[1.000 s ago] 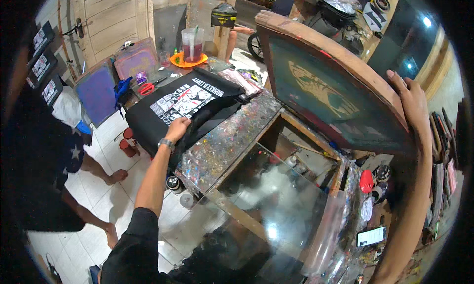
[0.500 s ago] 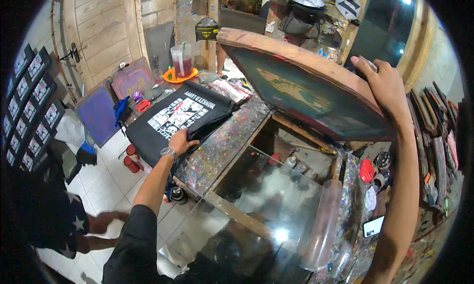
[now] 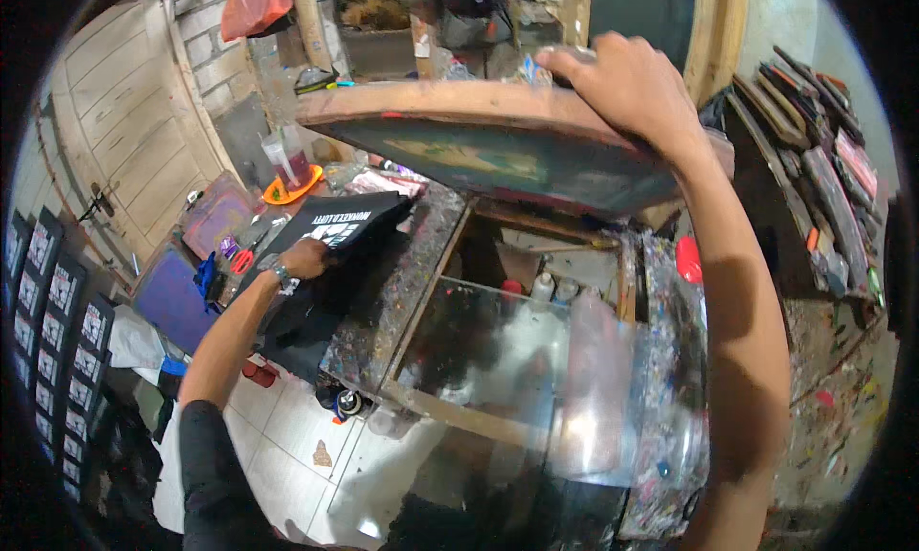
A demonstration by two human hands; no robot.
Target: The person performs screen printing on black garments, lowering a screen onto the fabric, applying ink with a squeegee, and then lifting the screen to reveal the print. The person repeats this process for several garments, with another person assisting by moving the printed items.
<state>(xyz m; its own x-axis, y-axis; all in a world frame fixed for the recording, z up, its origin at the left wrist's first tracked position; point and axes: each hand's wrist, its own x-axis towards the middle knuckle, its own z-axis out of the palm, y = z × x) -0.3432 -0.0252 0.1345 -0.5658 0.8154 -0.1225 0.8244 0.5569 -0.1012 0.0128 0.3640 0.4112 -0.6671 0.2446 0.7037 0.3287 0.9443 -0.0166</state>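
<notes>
My right hand [image 3: 627, 91] is closed over the top edge of a wood-framed printing screen [image 3: 479, 101], which is tilted up over the glass-topped table [image 3: 507, 340]. The screen's dark mesh underside shows a yellowish patch. On the left, my left hand [image 3: 304, 260] is closed on the edge of a black printed sheet [image 3: 340, 216], its fingertips partly hidden. This sheet is bent and raised at the side near my hand, and bears a white print. It lies with other black sheets on the paint-spattered tabletop, left of the glass.
Red scissors [image 3: 241, 261] and an orange plate [image 3: 292, 184] with a jug lie beyond the sheets. A clear rolled sheet [image 3: 595, 388] rests on the glass. Wooden squeegees [image 3: 823, 168] are piled at right. Racks of black printed pieces [image 3: 53, 331] stand at far left.
My view has turned right. My left hand has shifted along the black sheets, and the top one is now bent up. The screen stays raised in my right hand, seen more edge-on.
</notes>
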